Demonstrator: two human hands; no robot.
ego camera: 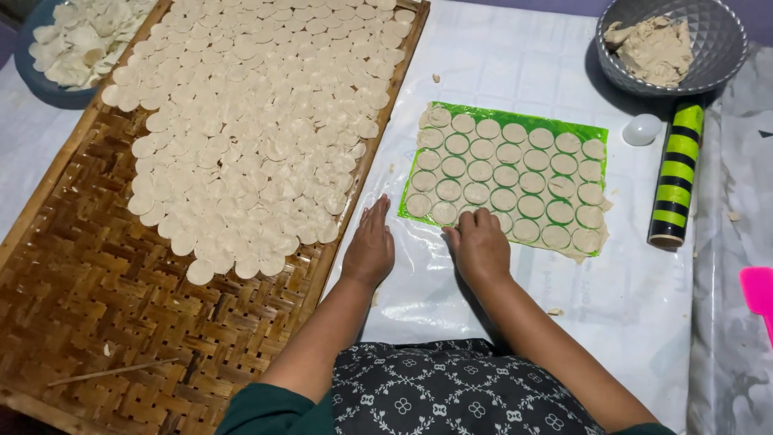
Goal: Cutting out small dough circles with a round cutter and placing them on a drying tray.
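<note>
A green plastic sheet lies on the white table cover, carrying a thin dough sheet cut into rows of round discs. My right hand rests with curled fingers on the near left edge of that dough, touching the discs there. My left hand lies flat, fingers together, on the white cover just left of the green sheet, holding nothing. To the left, a woven bamboo tray holds several overlapping dough discs spread over its far half.
A grey bowl with a lump of dough stands at the far right. A black and green striped rolling pin lies beside a small white round cutter. A blue bowl of dough scraps sits far left. A pink object pokes in at right.
</note>
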